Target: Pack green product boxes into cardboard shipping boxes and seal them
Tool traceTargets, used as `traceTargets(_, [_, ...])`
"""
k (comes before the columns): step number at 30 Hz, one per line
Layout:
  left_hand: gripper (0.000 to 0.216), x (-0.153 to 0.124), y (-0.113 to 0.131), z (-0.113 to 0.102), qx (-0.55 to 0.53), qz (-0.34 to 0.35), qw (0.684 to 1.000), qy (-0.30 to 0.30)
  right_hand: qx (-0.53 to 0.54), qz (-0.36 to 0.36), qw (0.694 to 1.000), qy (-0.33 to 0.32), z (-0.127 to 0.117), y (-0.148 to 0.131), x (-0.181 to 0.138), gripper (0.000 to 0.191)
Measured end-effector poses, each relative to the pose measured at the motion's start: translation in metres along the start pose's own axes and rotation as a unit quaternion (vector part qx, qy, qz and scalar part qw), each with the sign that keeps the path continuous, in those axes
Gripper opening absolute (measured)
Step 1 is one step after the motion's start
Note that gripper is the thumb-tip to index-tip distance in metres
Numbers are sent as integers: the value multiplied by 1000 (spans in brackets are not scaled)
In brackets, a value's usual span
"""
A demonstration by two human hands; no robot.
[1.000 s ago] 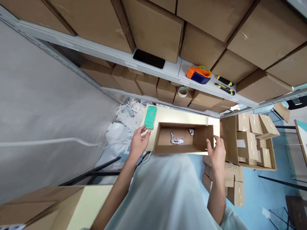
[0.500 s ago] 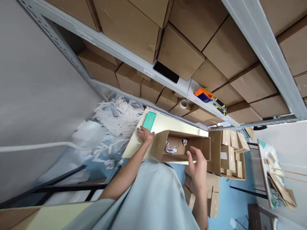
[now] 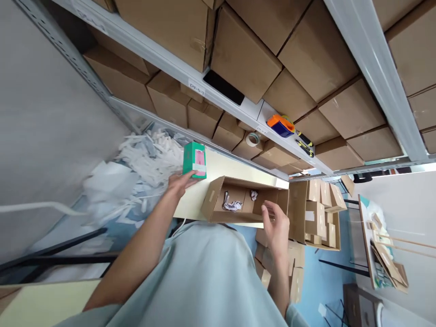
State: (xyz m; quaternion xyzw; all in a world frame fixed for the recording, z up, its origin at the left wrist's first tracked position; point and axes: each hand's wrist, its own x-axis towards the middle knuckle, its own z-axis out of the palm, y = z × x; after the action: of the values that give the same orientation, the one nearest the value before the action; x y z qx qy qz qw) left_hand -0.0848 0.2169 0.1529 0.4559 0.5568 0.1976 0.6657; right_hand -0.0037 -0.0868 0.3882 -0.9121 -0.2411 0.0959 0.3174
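Note:
My left hand (image 3: 180, 183) is closed on a small green box (image 3: 194, 160) with a pink panel, lifted off the pale yellow table (image 3: 218, 169) and standing on end. An open cardboard box (image 3: 218, 213) sits on the table in front of me, with crumpled white paper (image 3: 232, 204) inside. Over the box's near wall hovers my right hand (image 3: 276, 226), fingers loosely curled and apart, holding nothing.
White shredded paper (image 3: 150, 154) is piled to the left. The shelf above carries a black phone (image 3: 223, 87), an orange tape dispenser (image 3: 279, 125), yellow cutters (image 3: 304, 142) and a tape roll (image 3: 252, 139) among cartons. A bin of small boxes (image 3: 320, 213) stands at right.
My left hand has picked the green box up off the table and tipped it upright. My right hand has left the box's right end and come to its near wall. The view swung left.

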Motion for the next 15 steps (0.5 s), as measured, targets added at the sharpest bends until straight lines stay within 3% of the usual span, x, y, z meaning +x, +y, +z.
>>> traceTargets(3, [43,-44,34,-15,-92,-3,996,18,7,-22,1000,-10,-9,5,15,42])
traceTargets(6, [67,-104,77,-31,-117,130,985,10,1,-65,998,9,-21,4,28,41])
traceTargets(8, [81,-144,101,-39,-74,223,972,-19,-5,-101,994,44,-32,0,32,39])
traceTargets(11, [86,-192,122,-45,22,283,956,-70,12,-157,983,92,-54,-6,31,42])
traceTargets(13, [77,-215,125,-40,111,320,935,-103,35,-197,976,86,-70,-3,29,62])
traceTargets(15, [63,-232,124,-29,213,346,902,-146,38,-237,970,40,-83,6,30,81])
